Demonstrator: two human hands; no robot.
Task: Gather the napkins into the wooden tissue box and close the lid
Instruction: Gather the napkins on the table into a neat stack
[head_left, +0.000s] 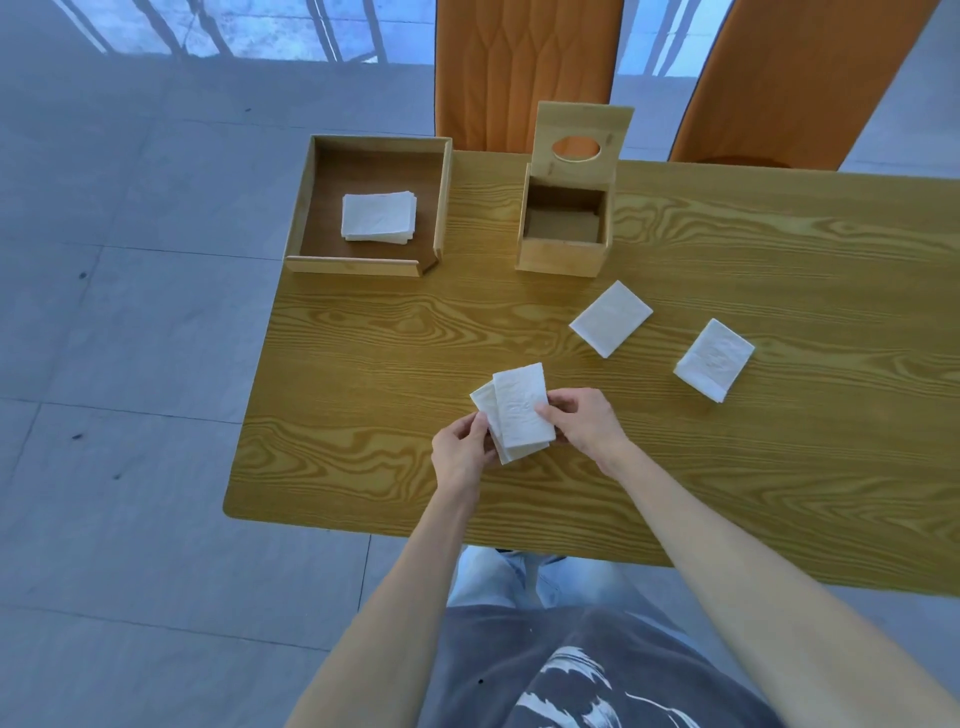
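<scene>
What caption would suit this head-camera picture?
Both hands square up napkins near the open wooden tissue box; two loose napkins wait.

We count two napkins held between our fingers (551, 410), one overlapping the other (522, 410). Beyond the fingers lie two single napkins, one (611, 318) nearer, one (714, 359) further right. One small stack (378, 216) sits far off left in the one tray (311, 208). One tissue box (561, 254), two orange chairs (524, 73), one counter (363, 364).
</scene>
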